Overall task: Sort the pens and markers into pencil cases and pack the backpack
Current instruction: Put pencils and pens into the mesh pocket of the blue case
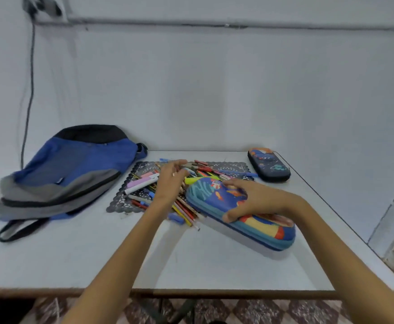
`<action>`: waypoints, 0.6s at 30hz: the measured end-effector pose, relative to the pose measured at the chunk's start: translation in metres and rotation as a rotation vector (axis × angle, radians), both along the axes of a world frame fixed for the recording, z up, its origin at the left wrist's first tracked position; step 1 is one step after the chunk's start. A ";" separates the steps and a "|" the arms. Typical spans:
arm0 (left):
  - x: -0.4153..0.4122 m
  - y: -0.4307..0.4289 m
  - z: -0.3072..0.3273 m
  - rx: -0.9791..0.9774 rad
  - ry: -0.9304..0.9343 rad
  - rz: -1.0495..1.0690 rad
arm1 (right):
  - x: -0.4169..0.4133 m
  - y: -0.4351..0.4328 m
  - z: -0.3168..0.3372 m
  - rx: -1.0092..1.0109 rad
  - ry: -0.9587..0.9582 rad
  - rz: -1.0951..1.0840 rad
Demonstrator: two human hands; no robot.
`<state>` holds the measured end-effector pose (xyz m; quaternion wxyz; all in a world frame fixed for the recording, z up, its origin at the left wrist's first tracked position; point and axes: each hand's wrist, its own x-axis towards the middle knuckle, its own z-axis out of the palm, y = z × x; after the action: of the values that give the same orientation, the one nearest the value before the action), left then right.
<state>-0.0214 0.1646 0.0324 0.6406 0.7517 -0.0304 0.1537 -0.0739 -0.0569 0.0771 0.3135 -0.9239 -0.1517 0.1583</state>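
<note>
Bench: white top with a brown near edge, set against a pale wall; a dark cable hangs down the wall at far left, and patterned floor tiles show below the near edge. Backpack: blue, grey and black, lying flat on the bench at left, one strap trailing toward the near side. Placemat: dark, lace-edged, at bench centre, carrying the pile of pens and markers; the pale markers lie near-left to far-right, while the coloured pencils run far-left to near-right, tips over the mat's near edge. Colourful pencil case: closed, right of centre, long axis far-left to near-right, its far end resting on the pile and hiding part of it. Dark pencil case: closed, flat at the far right corner, well apart from the pile. Left hand: over the pile, fingers bent among the pens; motion blur hides whether its grip holds anything. Right hand: spread across the colourful pencil case, grip grasping it, thumb on the near side.
</note>
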 end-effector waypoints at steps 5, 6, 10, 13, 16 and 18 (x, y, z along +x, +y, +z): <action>-0.011 0.068 0.001 0.025 0.010 0.192 | -0.017 0.054 -0.018 -0.145 -0.013 0.312; -0.013 0.077 -0.003 0.051 0.037 0.218 | -0.017 0.061 -0.024 -0.158 -0.008 0.351; -0.017 0.090 -0.021 0.127 0.117 0.191 | -0.011 0.074 -0.044 -0.219 -0.066 0.452; -0.021 0.084 -0.034 0.186 0.131 0.080 | -0.002 0.076 -0.048 -0.223 -0.137 0.456; -0.025 0.071 -0.043 0.305 0.111 -0.055 | 0.010 0.079 -0.050 -0.222 -0.174 0.430; -0.026 0.063 -0.047 0.418 0.084 -0.132 | 0.015 0.079 -0.051 -0.200 -0.172 0.425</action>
<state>-0.0470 0.2276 -0.0148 0.4803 0.8702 -0.0840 0.0704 -0.0588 0.0224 0.0264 0.1663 -0.9078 -0.3522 0.1555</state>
